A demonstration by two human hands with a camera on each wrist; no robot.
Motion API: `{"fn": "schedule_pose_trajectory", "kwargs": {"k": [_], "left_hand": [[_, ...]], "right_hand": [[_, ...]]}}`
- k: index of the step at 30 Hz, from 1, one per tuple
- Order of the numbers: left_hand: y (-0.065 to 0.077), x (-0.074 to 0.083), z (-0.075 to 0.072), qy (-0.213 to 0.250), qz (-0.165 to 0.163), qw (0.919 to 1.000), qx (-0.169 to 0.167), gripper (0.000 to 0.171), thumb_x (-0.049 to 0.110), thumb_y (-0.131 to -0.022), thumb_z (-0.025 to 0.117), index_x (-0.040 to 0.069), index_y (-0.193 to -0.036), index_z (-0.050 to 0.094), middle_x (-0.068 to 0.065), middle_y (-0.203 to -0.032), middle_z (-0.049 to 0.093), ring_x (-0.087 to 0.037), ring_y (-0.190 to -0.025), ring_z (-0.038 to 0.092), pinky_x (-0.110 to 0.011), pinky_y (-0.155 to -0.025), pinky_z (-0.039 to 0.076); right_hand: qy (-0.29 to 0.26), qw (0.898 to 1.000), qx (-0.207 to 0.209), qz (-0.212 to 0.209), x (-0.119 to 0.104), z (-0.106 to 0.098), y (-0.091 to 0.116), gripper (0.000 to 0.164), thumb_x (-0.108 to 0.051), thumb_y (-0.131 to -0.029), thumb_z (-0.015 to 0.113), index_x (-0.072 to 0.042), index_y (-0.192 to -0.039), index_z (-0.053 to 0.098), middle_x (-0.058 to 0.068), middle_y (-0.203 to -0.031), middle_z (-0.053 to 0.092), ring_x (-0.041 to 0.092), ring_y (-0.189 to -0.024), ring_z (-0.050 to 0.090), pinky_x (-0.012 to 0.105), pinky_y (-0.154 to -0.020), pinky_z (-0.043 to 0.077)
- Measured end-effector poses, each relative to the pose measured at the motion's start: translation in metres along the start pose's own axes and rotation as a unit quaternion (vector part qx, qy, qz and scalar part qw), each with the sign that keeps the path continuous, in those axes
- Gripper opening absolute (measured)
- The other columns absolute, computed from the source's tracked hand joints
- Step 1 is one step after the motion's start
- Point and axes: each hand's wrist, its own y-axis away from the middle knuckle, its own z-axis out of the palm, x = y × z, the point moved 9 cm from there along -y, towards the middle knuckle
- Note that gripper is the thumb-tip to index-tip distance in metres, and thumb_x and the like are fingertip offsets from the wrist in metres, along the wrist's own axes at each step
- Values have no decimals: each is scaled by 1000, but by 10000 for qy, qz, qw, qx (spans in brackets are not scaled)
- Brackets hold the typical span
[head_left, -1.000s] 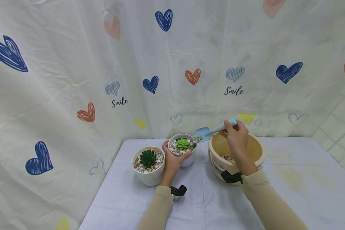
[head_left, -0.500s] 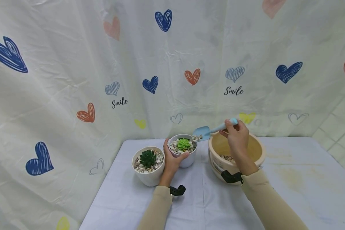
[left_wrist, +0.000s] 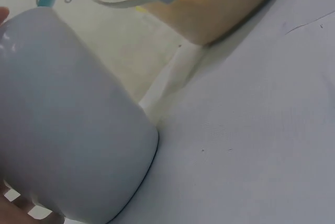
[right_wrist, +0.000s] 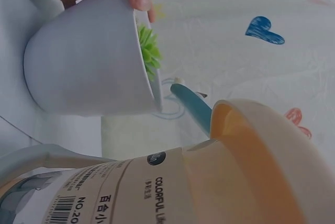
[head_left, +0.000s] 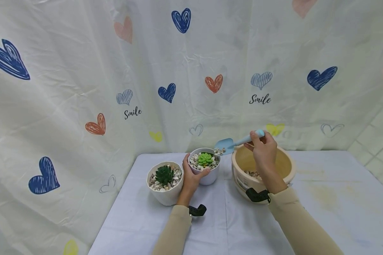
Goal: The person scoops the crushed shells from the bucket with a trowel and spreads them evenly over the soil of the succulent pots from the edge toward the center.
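Observation:
My left hand (head_left: pixel 191 179) grips a small white flowerpot (head_left: pixel 208 177), its thumb and fingers on opposite sides near the rim. In that pot a bright green succulent (head_left: pixel 205 159) sits among pale pebbles. Between thumb and fingers, my right hand (head_left: pixel 264 150) holds a light blue trowel (head_left: pixel 225 144) by the handle. Several pebbles (head_left: pixel 219 151) lie on its blade, whose tip overlaps the pot's right rim in the head view. Under my right forearm stands a large beige bucket (head_left: pixel 247 180) with more pebbles (head_left: pixel 253 174) at the bottom.
Left of my left hand stands another white pot (head_left: pixel 167 197) with a dark green succulent (head_left: pixel 164 175) and pebbles. A white cloth covers the table (head_left: pixel 210 230). Behind it hangs a heart-printed curtain (head_left: pixel 191 109). The bucket's grey handle (right_wrist: pixel 52 156) hangs down its side.
The small pot in my left hand has shifted slightly right, closer under the trowel's tip. The trowel and its pebbles have hardly moved.

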Motion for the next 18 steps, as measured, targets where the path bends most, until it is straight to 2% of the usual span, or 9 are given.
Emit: {"fn": "schedule_pose_trajectory", "kwargs": {"k": [5,8,12,18], "left_hand": [[2,0,0,-568,-166,9981,180,119,41,-67,96,32,-159,21,-5,-160,31,-24,-146,38,-50,-118,34],[3,0,1,-656,-210,9975,156,120,46,-67,95,35,-159,19,-4,-161,31,-24,-146,38,-50,-118,34],[3,-3,1,-390,-306,9988,-8,118,42,-70,94,36,-158,17,-5,-160,33,-23,-146,39,-49,-118,35],[0,-3,3,202,-197,9992,-294,114,22,-75,91,21,-159,14,-11,-159,33,-27,-143,41,-45,-115,37]], "right_hand": [[-5,10000,-2,29,0,0,0,21,-30,-101,64,-12,-111,62,3,-103,57,14,-89,69,23,-77,60],[-21,10000,7,18,1,0,0,22,-30,-100,65,-12,-112,62,3,-102,57,14,-89,69,23,-77,60],[39,10000,24,-14,0,0,1,21,-29,-101,64,-12,-111,62,2,-102,57,13,-89,68,23,-78,60],[162,9998,2,-101,-2,1,1,17,-27,-102,63,-12,-109,62,1,-102,57,13,-89,68,23,-78,60]]}}
